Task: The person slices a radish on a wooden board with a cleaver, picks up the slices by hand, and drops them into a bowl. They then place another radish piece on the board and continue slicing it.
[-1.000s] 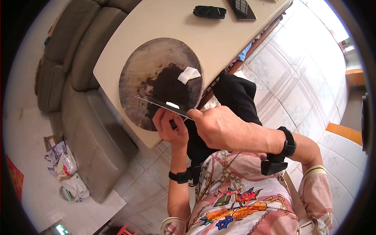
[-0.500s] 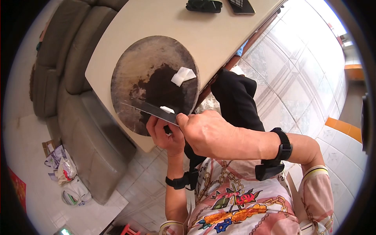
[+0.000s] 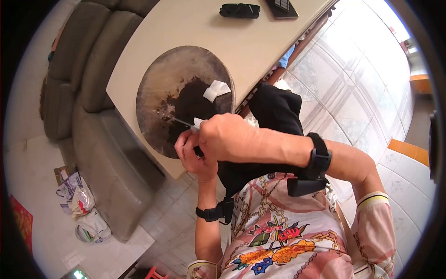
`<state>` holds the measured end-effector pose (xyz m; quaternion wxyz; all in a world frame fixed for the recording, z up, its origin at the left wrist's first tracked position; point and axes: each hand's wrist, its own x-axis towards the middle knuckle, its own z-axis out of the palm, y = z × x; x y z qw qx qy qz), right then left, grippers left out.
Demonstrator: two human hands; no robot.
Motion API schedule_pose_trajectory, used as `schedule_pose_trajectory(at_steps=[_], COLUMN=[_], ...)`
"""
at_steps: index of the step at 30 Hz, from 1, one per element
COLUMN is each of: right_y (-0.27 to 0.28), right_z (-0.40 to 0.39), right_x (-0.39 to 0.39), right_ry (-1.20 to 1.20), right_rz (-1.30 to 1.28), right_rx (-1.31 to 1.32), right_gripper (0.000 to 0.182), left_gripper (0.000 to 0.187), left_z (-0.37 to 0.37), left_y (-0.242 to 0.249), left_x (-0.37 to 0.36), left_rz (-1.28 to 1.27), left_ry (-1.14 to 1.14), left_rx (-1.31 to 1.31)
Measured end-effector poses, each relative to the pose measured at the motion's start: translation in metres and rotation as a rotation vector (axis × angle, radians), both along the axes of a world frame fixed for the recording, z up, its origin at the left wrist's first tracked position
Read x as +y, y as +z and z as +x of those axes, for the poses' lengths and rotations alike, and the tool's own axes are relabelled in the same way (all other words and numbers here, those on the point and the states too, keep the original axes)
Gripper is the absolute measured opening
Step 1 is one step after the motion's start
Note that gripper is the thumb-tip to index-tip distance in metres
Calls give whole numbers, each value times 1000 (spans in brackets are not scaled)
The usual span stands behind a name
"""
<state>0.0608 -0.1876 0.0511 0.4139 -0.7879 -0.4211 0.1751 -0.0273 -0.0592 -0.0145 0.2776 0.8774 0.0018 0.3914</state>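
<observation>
A knife point(image 3: 182, 122) is over the round board, its blade seen almost edge-on and pointing to the far left. My right hand point(image 3: 220, 137) is closed at the near end of the knife and hides its handle. A small white piece point(image 3: 198, 122) shows beside the blade, against my right fingers. Just below, my left hand point(image 3: 193, 151) has its fingers curled up close to the blade; what they grip, if anything, is hidden. On the right part of the round board point(image 3: 160, 79), which carries a large dark stain, lies a folded white piece point(image 3: 216, 90) like paper.
The board rests on a cream table point(image 3: 125, 69). A black case point(image 3: 239, 10) and a phone point(image 3: 281, 8) lie at its far end. A grey sofa point(image 3: 102, 153) runs along the left, with plastic bags point(image 3: 88, 214) on the floor beyond. Tiled floor point(image 3: 344, 74) lies to the right.
My right hand has moved up and left, over the near part of the blade. The blade has turned from showing its flat side to nearly edge-on. My left hand stays close below.
</observation>
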Motion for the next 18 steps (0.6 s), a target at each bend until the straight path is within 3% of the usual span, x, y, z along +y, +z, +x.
schedule_pose_trajectory(at_steps=[3, 9, 18], right_y=[3, -3, 13], right_z=[12, 12, -21], right_x=[-8, -19, -31], right_ry=[-17, -134, -126], right_rz=[-23, -9, 77], right_rx=[179, 2, -44], right_gripper=[10, 9, 13], left_gripper=[15, 13, 14], left_z=[0, 1, -1], left_y=[0, -7, -12], left_x=[-5, 1, 1], left_rz=[-94, 14, -81], left_ry=[20, 32, 25], left_rx=[28, -24, -21])
